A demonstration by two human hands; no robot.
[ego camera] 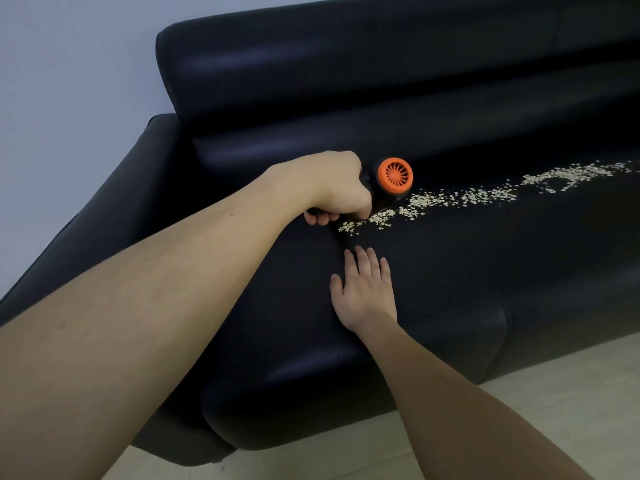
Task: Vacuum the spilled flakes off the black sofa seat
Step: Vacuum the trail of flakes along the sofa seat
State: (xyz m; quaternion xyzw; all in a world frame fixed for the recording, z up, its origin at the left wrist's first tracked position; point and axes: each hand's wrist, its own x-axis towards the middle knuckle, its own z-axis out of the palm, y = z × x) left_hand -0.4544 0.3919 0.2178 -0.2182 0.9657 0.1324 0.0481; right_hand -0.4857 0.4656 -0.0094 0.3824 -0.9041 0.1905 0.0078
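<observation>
Two bare forearms fill the lower frame, no sleeve showing on either up to the picture's edge. The left hand (332,188) and the right hand (365,292) are uncovered too: no glove, ring, watch or strap at the wrists. Short, unpainted nails show on the right hand's fingers (362,261). A few small dark marks dot the left forearm, well back from the hand. Fine creases line the left wrist.
</observation>
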